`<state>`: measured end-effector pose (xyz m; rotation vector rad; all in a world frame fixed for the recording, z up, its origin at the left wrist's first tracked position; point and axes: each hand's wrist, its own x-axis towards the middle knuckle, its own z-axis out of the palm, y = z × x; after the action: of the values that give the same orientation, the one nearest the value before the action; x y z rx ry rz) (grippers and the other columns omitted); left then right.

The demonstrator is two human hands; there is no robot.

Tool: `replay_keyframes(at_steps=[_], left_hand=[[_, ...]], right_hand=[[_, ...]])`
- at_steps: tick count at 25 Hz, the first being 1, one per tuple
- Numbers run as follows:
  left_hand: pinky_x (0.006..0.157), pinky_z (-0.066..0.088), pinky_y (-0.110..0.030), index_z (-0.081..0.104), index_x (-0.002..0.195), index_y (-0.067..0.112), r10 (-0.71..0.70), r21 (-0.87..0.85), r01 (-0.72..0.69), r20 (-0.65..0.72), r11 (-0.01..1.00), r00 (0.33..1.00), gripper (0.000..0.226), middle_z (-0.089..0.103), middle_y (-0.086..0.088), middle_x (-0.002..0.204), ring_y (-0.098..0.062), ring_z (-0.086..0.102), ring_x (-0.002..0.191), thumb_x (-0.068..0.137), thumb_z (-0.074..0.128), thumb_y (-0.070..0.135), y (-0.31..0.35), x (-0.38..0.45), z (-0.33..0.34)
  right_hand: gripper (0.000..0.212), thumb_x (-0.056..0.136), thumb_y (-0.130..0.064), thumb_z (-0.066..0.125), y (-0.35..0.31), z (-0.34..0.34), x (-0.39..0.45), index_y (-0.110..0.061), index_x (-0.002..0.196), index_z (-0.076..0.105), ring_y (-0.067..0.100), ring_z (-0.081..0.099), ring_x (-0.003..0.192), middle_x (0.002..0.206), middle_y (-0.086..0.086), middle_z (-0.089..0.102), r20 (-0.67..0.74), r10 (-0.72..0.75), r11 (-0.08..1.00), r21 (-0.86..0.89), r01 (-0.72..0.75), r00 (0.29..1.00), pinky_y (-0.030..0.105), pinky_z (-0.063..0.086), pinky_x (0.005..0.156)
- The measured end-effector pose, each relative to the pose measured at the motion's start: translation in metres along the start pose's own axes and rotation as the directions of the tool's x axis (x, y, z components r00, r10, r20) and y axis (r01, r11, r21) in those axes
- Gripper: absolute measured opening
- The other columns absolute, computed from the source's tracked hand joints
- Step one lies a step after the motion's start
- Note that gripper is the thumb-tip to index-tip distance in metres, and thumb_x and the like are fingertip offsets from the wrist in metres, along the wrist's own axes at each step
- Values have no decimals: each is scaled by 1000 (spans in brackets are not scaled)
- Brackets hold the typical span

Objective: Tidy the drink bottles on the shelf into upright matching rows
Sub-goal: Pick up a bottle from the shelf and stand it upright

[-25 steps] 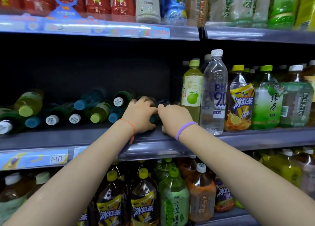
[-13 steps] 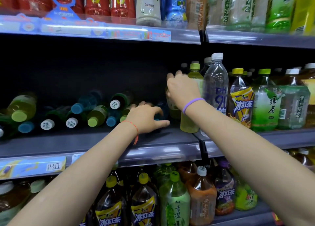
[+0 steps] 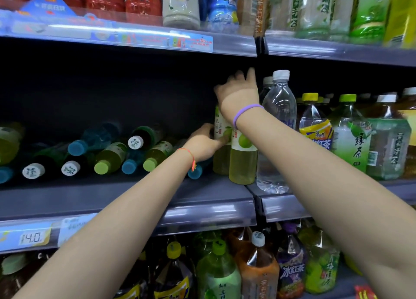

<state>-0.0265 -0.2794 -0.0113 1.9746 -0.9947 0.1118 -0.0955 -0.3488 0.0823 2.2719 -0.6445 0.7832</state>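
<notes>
Left of the water bottle (image 3: pixel 279 127) | two green bottles (image 3: pixel 242 161) stood upright, axes vertical | left hand (image 3: pixel 202 146) fingers pressed on the rear one's side | right hand (image 3: pixel 238 91) spread above caps | fallen bottles (image 3: pixel 108 156) lie further left, nearer the left hand

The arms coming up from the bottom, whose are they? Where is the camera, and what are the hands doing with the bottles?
They belong to a person wearing a camera on their head, so you see what they see: a shop shelf. The right hand, with a purple wristband, is on top of a standing green bottle. The left hand, with an orange string, touches another green bottle behind it. To the left, more bottles lie on their sides. A clear water bottle stands on the right.
</notes>
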Motion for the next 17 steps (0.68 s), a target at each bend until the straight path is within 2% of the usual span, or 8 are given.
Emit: replay_keyframes(at_steps=[4, 7, 8, 10, 11, 12, 14, 17], left_hand=[[86, 46, -29, 49, 136, 17, 21, 96, -28, 67, 995, 998, 54, 61, -4, 128, -21, 59, 109, 92, 61, 44, 1, 7, 4], [97, 45, -30, 60, 130, 22, 11, 296, -72, 201, 952, 979, 38, 63, -2, 129, -21, 58, 116, 96, 55, 38, -3, 4, -5], [100, 46, -32, 65, 125, 25, 6, 346, -76, 199, 935, 980, 33, 65, 0, 127, -20, 58, 116, 96, 55, 37, -7, 2, -11], [102, 46, -36, 69, 116, 32, 3, 435, -52, 113, 899, 994, 28, 66, 3, 125, -22, 58, 117, 93, 55, 38, -15, -3, -25], [101, 46, -37, 69, 115, 35, 3, 497, -40, 74, 867, 997, 27, 66, 1, 125, -24, 57, 118, 93, 54, 37, -20, -7, -32], [99, 46, -37, 69, 113, 35, 7, 560, -37, 56, 827, 998, 26, 65, -2, 125, -27, 57, 117, 93, 52, 35, -24, -10, -38], [90, 47, -35, 69, 110, 30, 17, 632, -61, 76, 772, 997, 25, 65, -9, 121, -32, 58, 111, 93, 52, 33, -32, -19, -46], [93, 47, -36, 63, 124, 23, 41, 583, -132, 167, 801, 985, 34, 63, -13, 123, -31, 58, 111, 92, 58, 32, -42, -32, -54]], right_hand=[[43, 95, -37, 51, -2, 5, 2, -27, 137, 51, 35, 29, 139, 144, 11, 47, 43, 5, 998, -57, -3, 999, 58, 4, 116], [44, 95, -33, 51, -5, 5, -7, -22, 137, 53, 38, 25, 142, 147, 14, 43, 75, -13, 990, -137, 24, 997, 62, -2, 116], [42, 94, -30, 52, -6, 5, -12, -19, 134, 56, 38, 27, 141, 145, 16, 45, 43, -48, 990, -133, 53, 998, 62, -2, 116], [36, 93, -23, 50, -11, 8, -20, -15, 126, 62, 38, 38, 132, 134, 18, 53, -106, -160, 987, -29, 158, 981, 56, 10, 117], [33, 92, -20, 50, -16, 9, -26, -14, 121, 64, 36, 45, 125, 127, 17, 57, -161, -222, 969, 73, 236, 962, 49, 24, 112], [30, 91, -18, 51, -21, 9, -32, -14, 117, 66, 35, 51, 117, 121, 15, 60, -158, -277, 930, 205, 306, 948, 41, 37, 99], [25, 92, -23, 52, -32, 7, -46, -16, 109, 69, 31, 60, 100, 111, 11, 66, -19, -348, 839, 439, 321, 937, 31, 41, 72], [32, 92, -34, 54, -45, 7, -61, -13, 113, 67, 29, 64, 96, 112, 11, 67, 212, -403, 852, 442, 280, 890, 28, 42, 69]])
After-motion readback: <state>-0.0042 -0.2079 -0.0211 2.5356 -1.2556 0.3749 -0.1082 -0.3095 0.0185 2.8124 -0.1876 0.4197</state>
